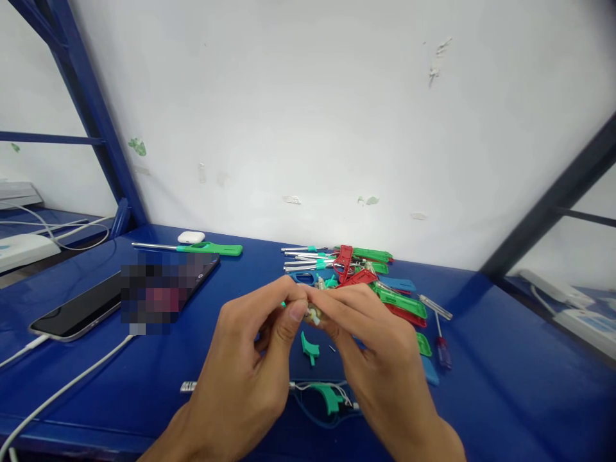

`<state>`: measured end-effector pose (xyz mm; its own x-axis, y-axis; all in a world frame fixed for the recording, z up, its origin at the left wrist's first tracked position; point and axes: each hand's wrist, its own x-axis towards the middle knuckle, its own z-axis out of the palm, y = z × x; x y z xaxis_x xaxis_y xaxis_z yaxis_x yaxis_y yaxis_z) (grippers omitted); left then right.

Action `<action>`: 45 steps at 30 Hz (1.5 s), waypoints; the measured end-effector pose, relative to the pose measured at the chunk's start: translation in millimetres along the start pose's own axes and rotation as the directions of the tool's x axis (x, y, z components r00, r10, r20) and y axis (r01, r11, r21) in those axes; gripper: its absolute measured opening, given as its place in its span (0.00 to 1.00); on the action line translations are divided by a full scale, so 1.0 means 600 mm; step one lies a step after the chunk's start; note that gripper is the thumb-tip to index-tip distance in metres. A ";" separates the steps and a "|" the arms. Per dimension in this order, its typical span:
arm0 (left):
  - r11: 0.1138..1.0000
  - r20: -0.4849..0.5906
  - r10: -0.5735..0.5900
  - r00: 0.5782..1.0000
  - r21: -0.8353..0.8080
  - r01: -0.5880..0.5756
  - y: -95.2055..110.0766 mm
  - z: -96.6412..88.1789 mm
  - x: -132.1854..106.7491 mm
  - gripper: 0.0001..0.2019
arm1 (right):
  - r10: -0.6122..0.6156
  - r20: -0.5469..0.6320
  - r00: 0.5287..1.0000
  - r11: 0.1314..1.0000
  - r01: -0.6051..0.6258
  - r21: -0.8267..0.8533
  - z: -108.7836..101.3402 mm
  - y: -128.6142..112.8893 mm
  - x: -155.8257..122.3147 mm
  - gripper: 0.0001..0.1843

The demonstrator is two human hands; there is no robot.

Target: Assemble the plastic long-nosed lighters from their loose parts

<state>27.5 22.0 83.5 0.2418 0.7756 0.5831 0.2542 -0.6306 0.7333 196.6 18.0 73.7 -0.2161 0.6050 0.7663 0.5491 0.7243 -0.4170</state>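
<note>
In front of me both hands meet at the fingertips around a small yellowish-white lighter part [314,314]. My left hand [245,359] pinches it from one side, thumb on top. My right hand [389,346] closes on it from the other, and the fingers cover most of it. Just beyond them a loose teal trigger [310,350] lies on the table, with a tiny metal pin [332,348] beside it. Below my hands is an opened blue lighter half [315,420], holding a second teal trigger [330,398] and thin white wires. Its metal tube [187,387] shows left of my wrist.
Red, green and blue lighter shells [402,301] and metal tubes [308,263] are heaped behind my hands. A screwdriver [443,351] lies at right. Leftward are a whole green lighter [212,249], a white case [191,237], a phone [79,308] and a white cable [67,388].
</note>
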 end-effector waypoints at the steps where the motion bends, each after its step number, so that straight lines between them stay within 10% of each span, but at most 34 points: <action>1: 1.000 -0.011 0.009 1.000 0.006 -0.009 0.001 0.001 -0.001 0.16 | -0.004 0.009 1.000 1.000 0.004 0.001 0.000 0.000 -0.001 0.23; 21: 0.996 -0.001 -0.086 0.996 0.006 0.086 0.003 -0.009 0.011 0.17 | -0.002 0.092 0.996 0.991 0.015 -0.134 0.004 -0.003 -0.007 0.23; 29: 0.969 0.128 -0.229 0.965 0.123 0.214 -0.011 -0.004 0.006 0.24 | 0.195 0.007 0.981 0.966 -0.191 -0.172 -0.086 0.015 0.009 0.17; 37: 0.921 0.521 -0.108 0.846 0.374 -0.113 -0.054 0.048 -0.011 0.10 | 0.388 0.197 0.900 0.920 -0.367 -0.136 -0.128 0.059 -0.079 0.04; 45: 0.857 0.571 -0.004 0.821 0.425 -0.292 -0.069 0.079 -0.025 0.08 | 0.343 0.269 0.900 0.938 -0.312 -0.151 -0.099 0.062 -0.155 0.06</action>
<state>57.8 35.3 27.8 0.7326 0.6222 0.2760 0.5450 -0.7791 0.3099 285.3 -31.0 16.0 -0.2231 0.8818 0.4155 0.7040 0.4405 -0.5570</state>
